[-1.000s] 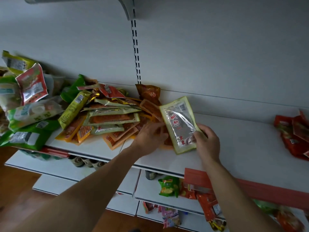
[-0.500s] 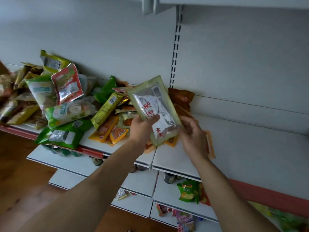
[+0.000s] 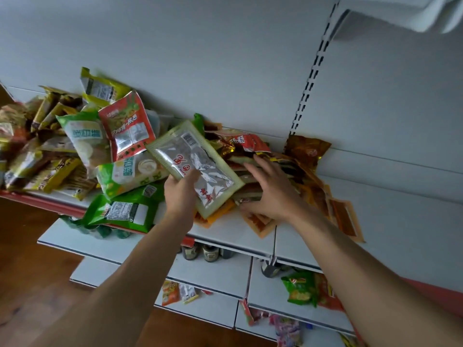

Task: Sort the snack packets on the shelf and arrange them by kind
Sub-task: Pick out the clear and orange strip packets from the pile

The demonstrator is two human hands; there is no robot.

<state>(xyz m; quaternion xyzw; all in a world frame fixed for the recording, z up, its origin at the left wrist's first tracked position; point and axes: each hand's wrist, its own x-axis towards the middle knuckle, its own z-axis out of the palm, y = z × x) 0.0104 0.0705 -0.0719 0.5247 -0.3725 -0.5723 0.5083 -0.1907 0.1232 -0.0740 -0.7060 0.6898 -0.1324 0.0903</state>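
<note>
While left hand (image 3: 179, 196) pinches silver packet (image 3: 200, 166), long axis slanting upper-left to lower-right, right hand (image 3: 273, 196) splayed over pile (image 3: 253, 146)

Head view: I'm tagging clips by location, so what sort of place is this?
Probably a small shop: white tiered shelves on a slotted upright, heaped with snack packets.

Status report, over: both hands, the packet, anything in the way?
Left hand grips silver packet above shelf. Right hand open, fingers spread on packet pile. Green bags crowd the left side.
</note>
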